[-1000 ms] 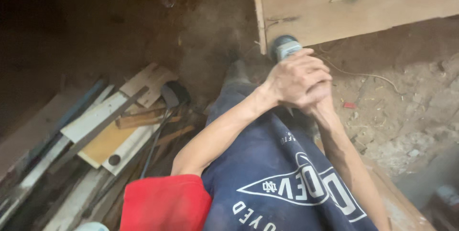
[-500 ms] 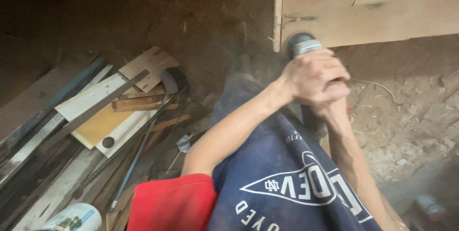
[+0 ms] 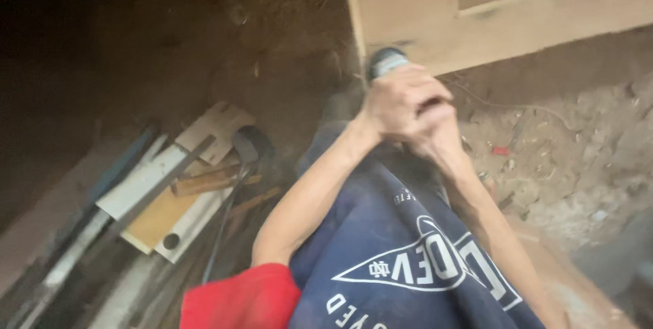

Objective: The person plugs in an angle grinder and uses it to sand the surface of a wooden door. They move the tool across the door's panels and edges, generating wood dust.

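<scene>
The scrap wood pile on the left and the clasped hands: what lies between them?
In the head view, a dark round tool with its cable and dark dirt floor lie between the wood pile and the hands gripping the power tool.

Rough woodworking shop w/ a dirt floor (image 3: pixel 564 159): scrap boards (image 3: pixel 163 193) piled left of the plywood cabinet (image 3: pixel 422 9).

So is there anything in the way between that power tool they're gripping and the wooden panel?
Nothing visible. Both hands, the left hand over the right hand, wrap the power tool, whose head sits right at the lower corner of the wooden panel. The picture is blurred, so actual contact can't be confirmed.
</scene>
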